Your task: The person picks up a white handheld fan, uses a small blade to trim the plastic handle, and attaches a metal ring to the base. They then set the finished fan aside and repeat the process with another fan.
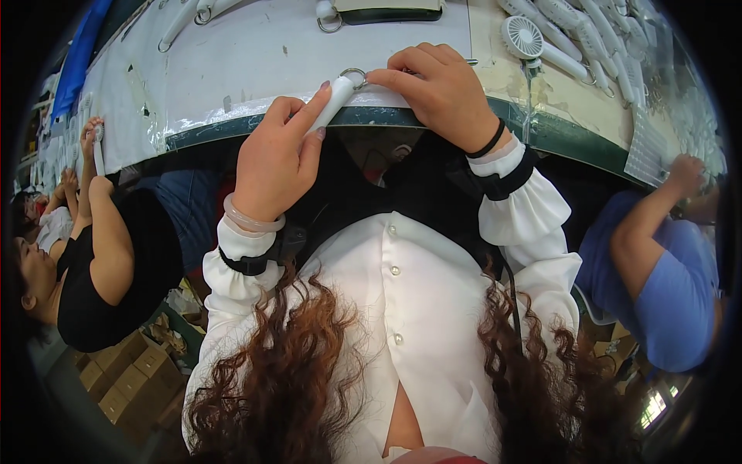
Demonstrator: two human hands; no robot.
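My left hand (270,166) is closed around a white handle (337,99), which looks like that of a handheld mini fan. The handle is held tilted over the table's near edge, its lower end hidden by my fingers. At its upper end sits a metal ring (354,73). My right hand (444,93) pinches at the right side of this ring, thumb and forefinger close together. Beyond its knuckles a thin metal tip (471,62) sticks out; whether my hand holds it or it lies on the table cannot be told.
White handheld fans (568,39) lie heaped at the back right, one with its round grille (523,37) facing up. More white handles (182,22) and a dark-edged pad (390,9) lie at the back. Co-workers sit on both sides. Cardboard boxes (127,379) stand at the lower left.
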